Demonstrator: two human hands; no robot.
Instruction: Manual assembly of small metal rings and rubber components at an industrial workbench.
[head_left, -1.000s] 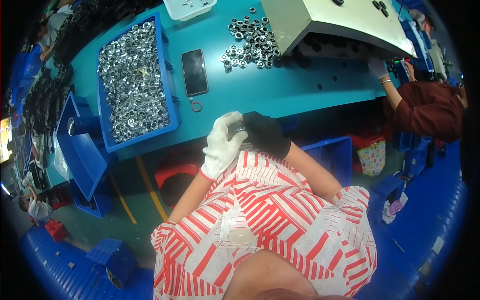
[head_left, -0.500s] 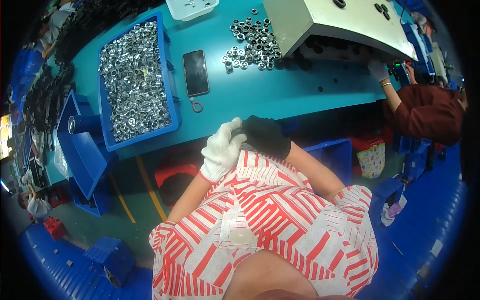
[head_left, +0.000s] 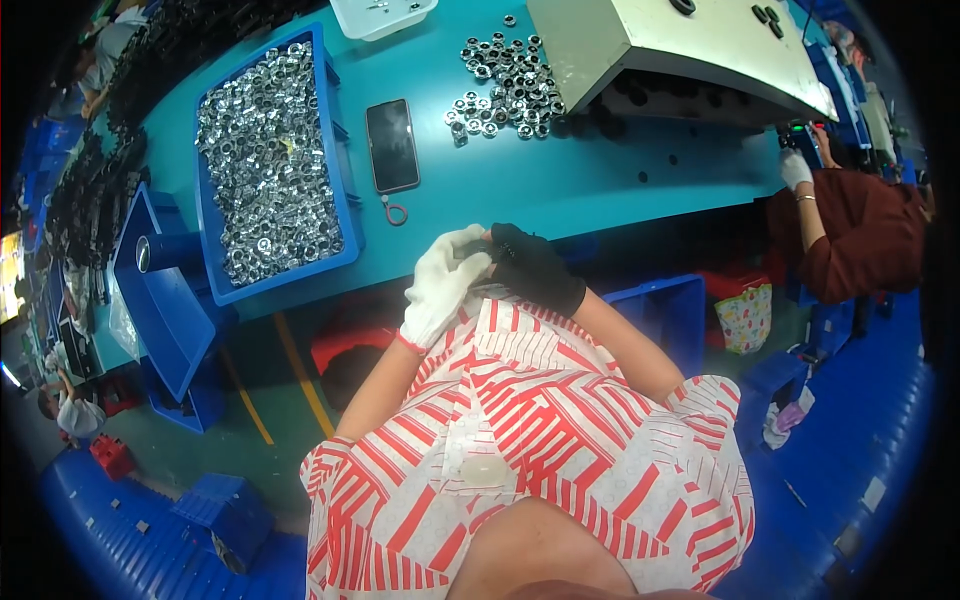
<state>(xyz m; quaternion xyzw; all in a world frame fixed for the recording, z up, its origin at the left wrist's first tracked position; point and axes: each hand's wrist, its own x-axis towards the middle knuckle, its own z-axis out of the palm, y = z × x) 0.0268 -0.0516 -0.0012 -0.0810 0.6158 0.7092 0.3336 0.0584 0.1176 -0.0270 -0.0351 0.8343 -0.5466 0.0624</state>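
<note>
— Well, looking down through the head view, where to find the piece in hand?

— Between both hands, just off the near edge of the teal workbench (head_left: 600,185), in front of the red-and-white shirt (head_left: 560,400). Note the white-gloved left hand (head_left: 438,290), curled around a small dark part (head_left: 487,251).

— And the black-gloved right hand (head_left: 537,270)?

— Close up against the part's right side, dark on dark. Cannot make out the finger positions.

— Long axis of the part?

— Impossible to say, with so much hidden. From the left hand, look rightward and slightly forward; from the right hand, leftward. Both very near, neither clearly nearer.

— Around them?

— Forward and left, by the workbench's near edge, see a blue tray (head_left: 290,274) full of shiny metal rings (head_left: 265,160), nearer to the left hand. Straight ahead, toward the far edge, see a loose heap of metal rings (head_left: 505,90) beside a beige metal box (head_left: 590,50). Between tray and heap, find a smartphone (head_left: 393,145), lengthwise from near edge toward far.
</note>
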